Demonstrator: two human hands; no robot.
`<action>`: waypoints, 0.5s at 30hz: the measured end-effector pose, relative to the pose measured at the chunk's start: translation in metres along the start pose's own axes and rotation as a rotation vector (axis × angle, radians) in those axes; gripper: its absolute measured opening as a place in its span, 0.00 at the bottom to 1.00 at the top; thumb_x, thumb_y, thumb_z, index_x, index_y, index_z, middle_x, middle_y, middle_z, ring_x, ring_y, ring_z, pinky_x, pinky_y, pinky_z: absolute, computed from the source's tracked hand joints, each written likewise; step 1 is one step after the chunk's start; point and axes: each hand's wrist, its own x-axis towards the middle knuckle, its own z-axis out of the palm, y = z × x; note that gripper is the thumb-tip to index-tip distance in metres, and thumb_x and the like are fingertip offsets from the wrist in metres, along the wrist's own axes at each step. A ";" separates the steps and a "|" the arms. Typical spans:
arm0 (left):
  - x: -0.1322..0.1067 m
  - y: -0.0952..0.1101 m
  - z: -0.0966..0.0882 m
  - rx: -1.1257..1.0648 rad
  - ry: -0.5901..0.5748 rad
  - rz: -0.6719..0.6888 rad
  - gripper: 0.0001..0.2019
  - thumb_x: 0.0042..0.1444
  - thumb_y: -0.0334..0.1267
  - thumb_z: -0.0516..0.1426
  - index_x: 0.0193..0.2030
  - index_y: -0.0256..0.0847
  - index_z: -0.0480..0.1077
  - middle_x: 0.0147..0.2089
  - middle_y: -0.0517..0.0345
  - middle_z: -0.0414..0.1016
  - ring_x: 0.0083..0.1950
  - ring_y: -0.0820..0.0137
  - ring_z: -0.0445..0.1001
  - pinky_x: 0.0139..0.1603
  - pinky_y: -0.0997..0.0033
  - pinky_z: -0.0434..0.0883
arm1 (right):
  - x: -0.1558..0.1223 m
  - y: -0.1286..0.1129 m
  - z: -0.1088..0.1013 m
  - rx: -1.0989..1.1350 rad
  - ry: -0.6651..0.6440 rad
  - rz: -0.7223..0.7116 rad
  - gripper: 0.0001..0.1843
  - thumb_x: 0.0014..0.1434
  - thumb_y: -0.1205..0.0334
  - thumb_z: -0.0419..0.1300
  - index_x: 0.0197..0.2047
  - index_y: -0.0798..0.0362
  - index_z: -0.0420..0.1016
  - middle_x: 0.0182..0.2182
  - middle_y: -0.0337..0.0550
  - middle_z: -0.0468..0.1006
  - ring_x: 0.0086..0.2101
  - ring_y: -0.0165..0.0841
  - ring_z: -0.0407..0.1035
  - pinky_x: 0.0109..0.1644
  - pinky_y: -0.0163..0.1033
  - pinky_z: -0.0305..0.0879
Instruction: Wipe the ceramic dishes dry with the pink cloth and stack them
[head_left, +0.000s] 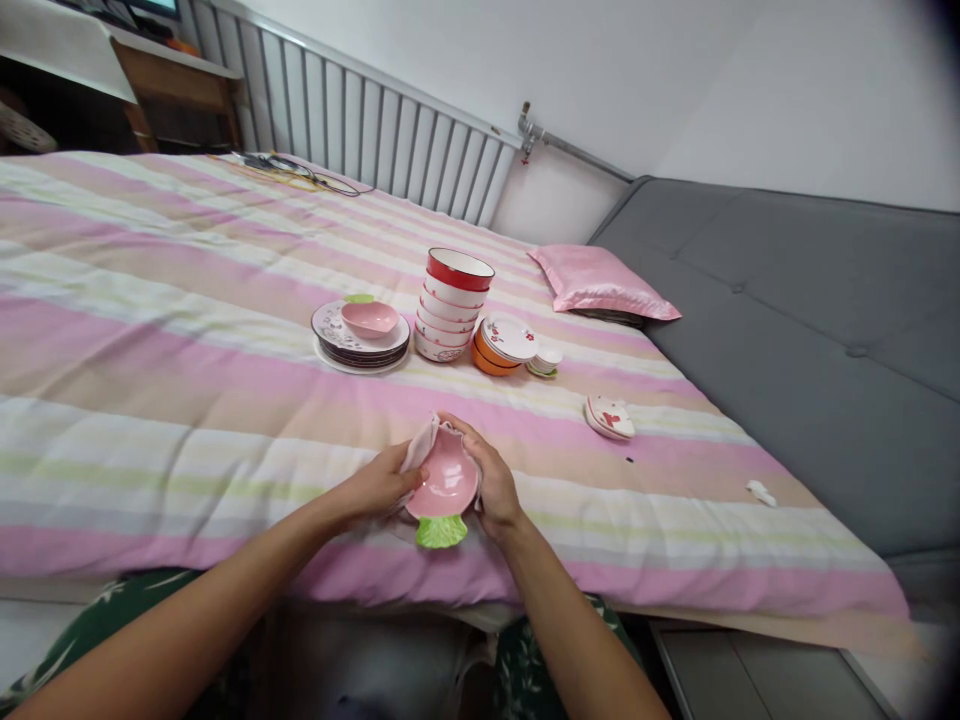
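Between my two hands is a pink bowl (448, 470) with a green leaf-shaped handle (441, 531) pointing toward me. My left hand (386, 482) grips its left side through a pale cloth (421, 446), the thumb reaching over the rim. Around the right side curls my right hand (491, 475), fingers at the far edge where the cloth also shows. The bowl is tilted so its glossy inside faces me. Parts of the cloth under the bowl are hidden.
Beyond my hands stand stacked plates (360, 352) topped by another pink bowl (370, 319), a tall stack of bowls (452, 308), orange bowls (492, 358) under a flowered plate, and small dishes (545, 359). Rightward lie square dishes (609, 417), a white scrap (761, 492) and a pink pillow (604, 280).
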 end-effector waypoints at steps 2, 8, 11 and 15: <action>-0.001 0.002 0.000 0.051 -0.028 0.008 0.19 0.47 0.39 0.57 0.46 0.33 0.69 0.36 0.55 0.74 0.35 0.65 0.69 0.35 0.72 0.65 | 0.001 -0.003 -0.003 0.005 -0.035 0.080 0.20 0.58 0.58 0.54 0.53 0.49 0.73 0.57 0.39 0.69 0.59 0.38 0.60 0.63 0.43 0.54; -0.001 0.003 0.001 0.150 -0.074 0.020 0.19 0.46 0.38 0.55 0.47 0.34 0.70 0.34 0.57 0.73 0.32 0.67 0.68 0.30 0.74 0.63 | -0.001 -0.012 -0.007 -0.027 -0.070 0.260 0.23 0.57 0.57 0.56 0.56 0.48 0.70 0.58 0.39 0.69 0.57 0.38 0.63 0.60 0.41 0.58; 0.000 0.002 0.002 0.181 -0.069 0.031 0.18 0.46 0.36 0.55 0.46 0.35 0.71 0.35 0.57 0.74 0.32 0.67 0.68 0.30 0.75 0.63 | -0.001 -0.016 -0.009 -0.082 -0.088 0.297 0.25 0.57 0.54 0.57 0.58 0.49 0.68 0.56 0.41 0.71 0.53 0.37 0.66 0.56 0.41 0.61; 0.002 -0.001 0.003 0.189 -0.044 0.026 0.17 0.46 0.37 0.55 0.43 0.35 0.72 0.35 0.56 0.76 0.33 0.65 0.70 0.31 0.74 0.64 | 0.000 -0.018 -0.015 -0.201 -0.106 0.288 0.25 0.53 0.58 0.60 0.56 0.50 0.70 0.50 0.42 0.75 0.47 0.36 0.70 0.51 0.39 0.65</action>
